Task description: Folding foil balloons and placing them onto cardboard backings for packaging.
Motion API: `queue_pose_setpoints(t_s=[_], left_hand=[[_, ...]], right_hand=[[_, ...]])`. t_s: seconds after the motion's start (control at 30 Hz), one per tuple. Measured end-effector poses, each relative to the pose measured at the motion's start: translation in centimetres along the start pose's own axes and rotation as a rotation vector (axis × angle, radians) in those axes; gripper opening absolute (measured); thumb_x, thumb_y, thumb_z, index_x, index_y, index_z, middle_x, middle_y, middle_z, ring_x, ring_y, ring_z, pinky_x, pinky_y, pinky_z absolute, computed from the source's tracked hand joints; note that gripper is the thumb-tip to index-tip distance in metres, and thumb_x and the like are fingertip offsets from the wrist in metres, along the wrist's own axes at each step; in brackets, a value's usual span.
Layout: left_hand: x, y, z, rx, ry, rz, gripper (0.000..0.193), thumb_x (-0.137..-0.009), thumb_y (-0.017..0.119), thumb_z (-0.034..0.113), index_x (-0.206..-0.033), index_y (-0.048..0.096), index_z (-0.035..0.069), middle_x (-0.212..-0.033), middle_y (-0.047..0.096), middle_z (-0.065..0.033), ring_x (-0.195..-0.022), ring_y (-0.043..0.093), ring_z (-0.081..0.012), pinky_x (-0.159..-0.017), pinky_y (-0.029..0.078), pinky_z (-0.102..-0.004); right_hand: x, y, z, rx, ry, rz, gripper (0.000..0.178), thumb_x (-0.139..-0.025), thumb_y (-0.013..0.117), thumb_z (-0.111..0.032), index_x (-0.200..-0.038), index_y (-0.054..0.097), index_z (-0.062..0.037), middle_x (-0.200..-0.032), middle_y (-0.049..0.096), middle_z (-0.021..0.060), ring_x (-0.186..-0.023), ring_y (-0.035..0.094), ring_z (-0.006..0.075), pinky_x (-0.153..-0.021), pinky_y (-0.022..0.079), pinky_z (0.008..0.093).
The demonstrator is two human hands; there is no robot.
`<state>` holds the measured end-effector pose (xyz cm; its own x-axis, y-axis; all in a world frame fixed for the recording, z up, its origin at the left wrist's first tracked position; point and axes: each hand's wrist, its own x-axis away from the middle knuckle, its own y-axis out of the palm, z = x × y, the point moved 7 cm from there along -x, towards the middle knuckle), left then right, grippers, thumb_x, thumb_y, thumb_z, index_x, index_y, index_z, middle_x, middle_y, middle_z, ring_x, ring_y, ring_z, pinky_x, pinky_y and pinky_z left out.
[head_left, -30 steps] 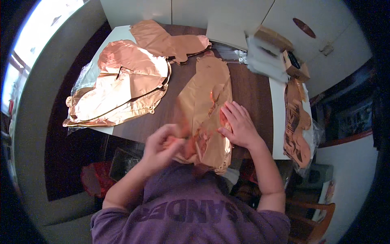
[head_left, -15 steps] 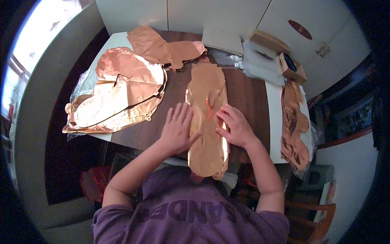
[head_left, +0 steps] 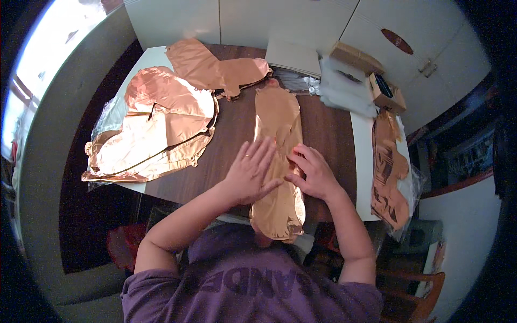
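Note:
A long stack of flat rose-gold foil balloons (head_left: 277, 116) lies lengthwise in front of me, its near end reaching the table's front edge. My left hand (head_left: 253, 169) rests flat across its left half, fingers stretched out and thumb spread toward the middle. At the right edge of the stack, my right hand (head_left: 312, 172) touches the foil with bent fingers, its thumb apart from them; nothing shows between them. A larger pile of rose-gold foil balloons (head_left: 167, 121) is spread on the left, and another flat foil balloon (head_left: 215, 67) lies behind it.
More folded foil balloons (head_left: 390, 172) lie on clear plastic along the right side of the table (head_left: 334, 129). At the back right are a translucent plastic bag (head_left: 344, 89), an opened cardboard box (head_left: 388, 91) and a white flat panel (head_left: 293, 56). White cabinets stand behind.
My left hand has slid right, from the left edge onto the middle of the foil stack. The right hand stays at the right edge, nearly unmoved. The view has shifted slightly.

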<state>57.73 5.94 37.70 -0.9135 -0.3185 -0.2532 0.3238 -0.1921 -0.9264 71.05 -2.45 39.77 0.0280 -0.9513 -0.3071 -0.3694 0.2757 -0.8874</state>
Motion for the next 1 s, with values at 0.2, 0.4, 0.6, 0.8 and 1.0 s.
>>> queue_pose_setpoints(t_s=[0.2, 0.4, 0.6, 0.8, 1.0], left_hand=[[0.4, 0.9, -1.0, -0.056, -0.038, 0.017, 0.085, -0.090, 0.046, 0.059, -0.142, 0.033, -0.008, -0.151, 0.028, -0.0277, -0.143, 0.023, -0.0422, -0.115, 0.015, -0.0559], [0.2, 1.4, -0.6, -0.109, -0.040, -0.028, 0.088, -0.091, 0.039, 0.062, -0.144, 0.032, -0.007, -0.153, 0.027, -0.0247, -0.145, 0.019, -0.0368, -0.117, 0.013, -0.0527], [0.1, 1.3, 0.2, -0.019, -0.020, 0.000, 0.089, -0.087, 0.050, 0.060, -0.145, 0.031, -0.005, -0.154, 0.026, -0.0242, -0.145, 0.021, -0.0373, -0.116, 0.015, -0.0538], [0.5, 1.6, 0.0, -0.046, -0.033, -0.031, 0.087, -0.091, 0.038, 0.063, -0.146, 0.031, -0.004, -0.154, 0.027, -0.0235, -0.144, 0.023, -0.0358, -0.116, 0.014, -0.0537], [0.6, 1.5, 0.1, -0.047, -0.003, 0.014, 0.082, -0.091, 0.038, 0.063, -0.147, 0.034, 0.004, -0.153, 0.028, -0.0234, -0.143, 0.025, -0.0366, -0.116, 0.013, -0.0548]], right_hand=[[-1.5, -1.1, 1.8, -0.127, 0.211, 0.176, 0.036, -0.084, 0.069, -0.021, -0.112, 0.061, -0.0009, -0.115, 0.058, 0.0160, -0.109, 0.057, 0.0348, -0.095, 0.045, 0.0415], [-9.2, 0.0, 7.2, 0.061, 0.696, 0.201, 0.094, -0.076, 0.072, -0.056, -0.144, 0.032, -0.0045, -0.141, 0.039, 0.0277, -0.130, 0.042, 0.0415, -0.107, 0.038, 0.0452], [-13.8, 2.1, 6.4, 0.207, 1.066, -0.024, 0.115, -0.066, 0.075, -0.063, -0.151, 0.019, -0.0103, -0.154, 0.017, 0.0273, -0.140, 0.025, 0.0468, -0.108, 0.027, 0.0646], [-14.2, 2.4, 6.7, 0.209, 1.104, -0.083, 0.110, -0.068, 0.073, -0.058, -0.151, 0.017, -0.0121, -0.154, 0.016, 0.0264, -0.140, 0.023, 0.0468, -0.107, 0.028, 0.0655], [-14.4, 2.3, 6.4, 0.209, 1.094, -0.067, 0.107, -0.070, 0.070, -0.061, -0.150, 0.020, -0.0109, -0.152, 0.018, 0.0289, -0.139, 0.024, 0.0485, -0.106, 0.029, 0.0655]])
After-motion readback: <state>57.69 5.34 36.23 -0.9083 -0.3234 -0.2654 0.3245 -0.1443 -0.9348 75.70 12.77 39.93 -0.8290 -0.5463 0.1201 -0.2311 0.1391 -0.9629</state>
